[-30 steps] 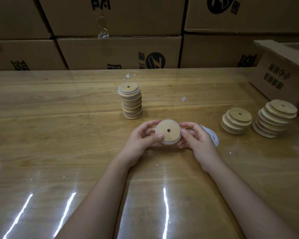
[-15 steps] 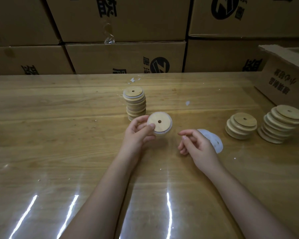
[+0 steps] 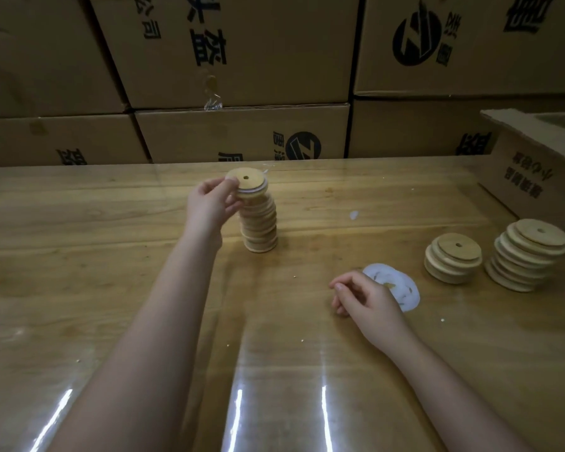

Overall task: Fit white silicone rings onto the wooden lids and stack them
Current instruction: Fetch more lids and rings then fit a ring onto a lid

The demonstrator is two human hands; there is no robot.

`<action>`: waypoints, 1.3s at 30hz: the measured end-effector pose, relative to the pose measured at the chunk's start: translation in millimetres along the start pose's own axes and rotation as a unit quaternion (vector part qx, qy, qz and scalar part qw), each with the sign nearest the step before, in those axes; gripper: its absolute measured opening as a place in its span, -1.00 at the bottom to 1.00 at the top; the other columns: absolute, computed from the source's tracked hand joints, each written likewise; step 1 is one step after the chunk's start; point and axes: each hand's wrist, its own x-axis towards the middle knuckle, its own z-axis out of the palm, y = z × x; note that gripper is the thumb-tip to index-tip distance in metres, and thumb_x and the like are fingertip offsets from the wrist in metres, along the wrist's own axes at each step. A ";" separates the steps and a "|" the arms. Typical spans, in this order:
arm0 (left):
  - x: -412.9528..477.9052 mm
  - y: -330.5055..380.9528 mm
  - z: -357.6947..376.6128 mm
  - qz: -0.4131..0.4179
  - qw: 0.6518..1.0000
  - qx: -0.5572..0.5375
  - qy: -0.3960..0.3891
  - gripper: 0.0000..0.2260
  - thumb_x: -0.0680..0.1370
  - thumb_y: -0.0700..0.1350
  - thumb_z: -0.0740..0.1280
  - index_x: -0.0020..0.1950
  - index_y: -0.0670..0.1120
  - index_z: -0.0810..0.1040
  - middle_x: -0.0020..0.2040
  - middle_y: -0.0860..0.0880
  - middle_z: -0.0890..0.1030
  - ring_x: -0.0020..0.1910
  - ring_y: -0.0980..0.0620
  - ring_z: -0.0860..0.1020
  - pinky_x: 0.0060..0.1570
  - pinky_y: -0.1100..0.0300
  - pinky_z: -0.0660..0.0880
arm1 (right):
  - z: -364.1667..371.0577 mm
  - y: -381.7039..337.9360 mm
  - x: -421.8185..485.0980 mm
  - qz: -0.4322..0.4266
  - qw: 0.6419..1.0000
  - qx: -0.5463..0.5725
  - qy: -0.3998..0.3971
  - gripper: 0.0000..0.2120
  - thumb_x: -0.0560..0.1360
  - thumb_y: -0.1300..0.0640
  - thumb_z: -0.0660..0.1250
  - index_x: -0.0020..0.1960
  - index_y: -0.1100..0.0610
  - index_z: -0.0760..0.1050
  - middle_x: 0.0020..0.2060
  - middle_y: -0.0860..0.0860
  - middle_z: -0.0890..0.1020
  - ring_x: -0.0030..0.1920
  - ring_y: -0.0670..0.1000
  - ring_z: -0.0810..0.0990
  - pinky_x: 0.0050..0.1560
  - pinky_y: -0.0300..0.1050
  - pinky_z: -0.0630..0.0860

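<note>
Progress: tabletop (image 3: 111, 256) carries three lid piles. The finished stack (image 3: 260, 226) of ringed wooden lids is the tallest, standing mid-tabletop and leaning a bit to the left toward its top. At right are two stacks with no rings visible: the taller bare stack (image 3: 529, 259) slumped sideways, and the short bare stack (image 3: 452, 259) just beside it. Judged from the piles, roughly half is done, and both bare stacks are left to fit.

Left hand (image 3: 209, 207) reaches out, its grip pinching the edge of a ringed lid (image 3: 247, 187) with thumb and fingertips. White ring shows under the wood. The lid sits at the top of the finished stack, offset left; cannot tell whether it is seated or just above. Step in hand looks like placing it.

Right hand (image 3: 366, 298) rests low on the tabletop, fingers loosely curled, grip holding nothing. It is just beside the loose white silicone rings (image 3: 402, 288), a small flat overlapping pile, count unclear. A small white scrap (image 3: 354, 215) lies apart, behind them.

Writing: stacked cardboard boxes (image 3: 242, 60) fill the back, with black print. Round black logo with slanted stripes appears on at least two. Large Chinese characters are mostly cropped or sideways; "公司" is probably readable on the upper middle box. The open carton (image 3: 535, 177) at right has smaller characters printed upside down, not legible. No marks are visible on lids or rings.
</note>
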 end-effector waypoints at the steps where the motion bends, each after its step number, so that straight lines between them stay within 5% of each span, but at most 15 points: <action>1: 3.7 0.9 1.9 0.010 1.000 0.026 0.005 -0.90 0.51 -0.16 0.39 -0.05 -0.07 0.48 0.01 -0.11 0.61 -0.08 0.02 0.64 -0.13 0.25 0.59 | -0.3 -0.4 0.1 0.003 1.000 0.002 0.000 -0.81 0.56 0.23 0.24 -0.12 -0.02 0.54 -0.32 -0.04 0.63 -0.30 -0.08 0.60 -0.17 -0.15 0.55; 7: 13.9 -11.1 6.0 0.000 0.989 0.144 0.033 -0.82 0.52 -0.12 0.38 0.07 -0.15 0.50 -0.11 -0.08 0.59 -0.14 0.02 0.62 -0.19 0.24 0.59 | -0.8 -3.5 -0.4 0.010 1.000 -0.022 -0.009 -0.82 0.55 0.22 0.25 -0.13 0.00 0.54 -0.31 -0.08 0.63 -0.29 -0.10 0.59 -0.14 -0.07 0.56; 13: 13.0 -18.4 2.7 0.034 0.985 0.166 0.040 -0.90 0.52 -0.11 0.36 -0.03 -0.10 0.50 -0.17 0.01 0.56 -0.28 0.10 0.56 -0.37 0.31 0.52 | -0.8 -6.3 -0.2 0.018 1.000 -0.025 0.000 -0.84 0.55 0.23 0.25 -0.14 0.03 0.54 -0.33 -0.07 0.63 -0.31 -0.09 0.59 -0.13 0.02 0.57; 20: -8.3 -34.8 1.1 0.121 0.974 0.154 0.112 -0.83 0.53 -0.05 0.27 -0.26 0.01 0.43 -0.26 0.05 0.51 -0.28 0.08 0.44 -0.22 0.16 0.41 | -0.6 -8.8 0.0 0.026 0.999 -0.018 0.000 -0.84 0.55 0.25 0.24 -0.13 0.06 0.54 -0.35 -0.08 0.62 -0.32 -0.12 0.58 -0.13 -0.03 0.56; 26: -66.2 -83.1 21.7 0.111 0.980 0.144 -0.086 -0.74 0.55 -0.22 0.28 -0.33 -0.05 0.43 -0.50 0.11 0.44 -0.52 0.27 0.35 -0.46 0.42 0.29 | -0.9 -8.3 0.8 0.037 0.999 -0.022 -0.003 -0.84 0.55 0.24 0.25 -0.12 0.06 0.55 -0.34 -0.11 0.63 -0.30 -0.12 0.59 -0.12 -0.06 0.56; 33: -99.9 -111.5 18.9 0.074 0.963 0.185 -0.184 -0.76 0.56 -0.16 0.31 -0.30 -0.13 0.42 -0.51 0.00 0.46 -0.48 0.10 0.39 -0.39 0.24 0.34 | -2.4 -6.4 -0.5 -0.002 0.998 -0.009 0.069 -0.79 0.55 0.21 0.25 -0.13 -0.07 0.53 -0.36 -0.04 0.61 -0.32 -0.06 0.59 -0.21 -0.14 0.55; 36: -98.8 -112.7 14.9 0.060 0.966 0.186 -0.167 -0.77 0.56 -0.12 0.30 -0.28 -0.13 0.43 -0.49 0.00 0.47 -0.46 0.07 0.40 -0.37 0.22 0.34 | -9.9 -5.6 0.4 -0.034 0.981 -0.126 0.141 -0.83 0.52 0.21 0.29 -0.13 -0.05 0.54 -0.35 -0.08 0.59 -0.27 -0.02 0.59 -0.22 -0.17 0.47; 39: -98.0 -115.1 12.8 0.049 0.957 0.213 -0.192 -0.76 0.55 -0.11 0.32 -0.29 -0.12 0.42 -0.47 -0.02 0.49 -0.44 0.03 0.42 -0.35 0.18 0.35 | -36.7 -7.4 3.4 -0.108 0.914 -0.305 0.245 -0.87 0.45 0.33 0.32 -0.03 0.21 0.57 -0.06 0.08 0.62 0.00 0.12 0.59 0.04 -0.11 0.42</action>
